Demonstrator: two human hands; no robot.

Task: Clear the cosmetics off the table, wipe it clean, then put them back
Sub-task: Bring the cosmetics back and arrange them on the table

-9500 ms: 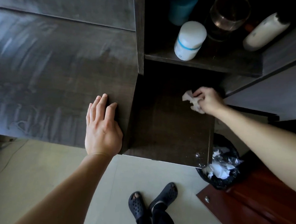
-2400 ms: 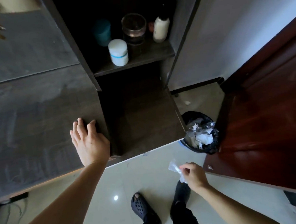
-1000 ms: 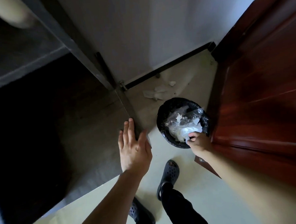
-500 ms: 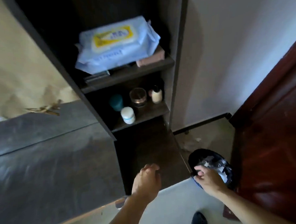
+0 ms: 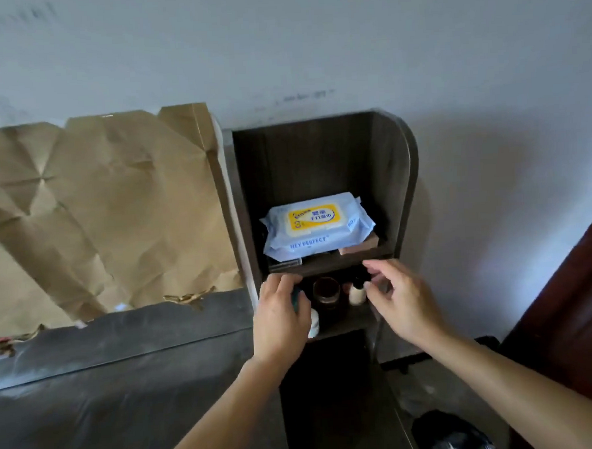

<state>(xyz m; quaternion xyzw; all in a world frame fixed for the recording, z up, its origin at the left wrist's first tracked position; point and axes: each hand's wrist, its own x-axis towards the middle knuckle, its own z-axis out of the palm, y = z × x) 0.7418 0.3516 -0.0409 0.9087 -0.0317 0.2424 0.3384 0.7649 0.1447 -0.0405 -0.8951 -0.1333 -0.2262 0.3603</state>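
Dark wood shelf unit (image 5: 393, 185) is seen at the right end of the table (image 5: 125, 405). On its lower shelf (image 5: 347, 321) a teal jar (image 5: 295, 298), a white jar (image 5: 314, 323) at the front edge, a brown glass jar (image 5: 326, 291) and a cream bottle (image 5: 355, 292) are kept. The left hand (image 5: 280, 317) is curled over the teal jar; whether it is gripped cannot be told. The right hand (image 5: 399, 298) is held open, with fingers spread, just beside the cream bottle. A pack of wipes (image 5: 317, 226) is laid on the upper shelf.

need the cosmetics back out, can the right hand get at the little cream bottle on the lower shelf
Probably yes: the right hand is open just beside the cream bottle, with nothing between them; the brown jar stands on its other side.
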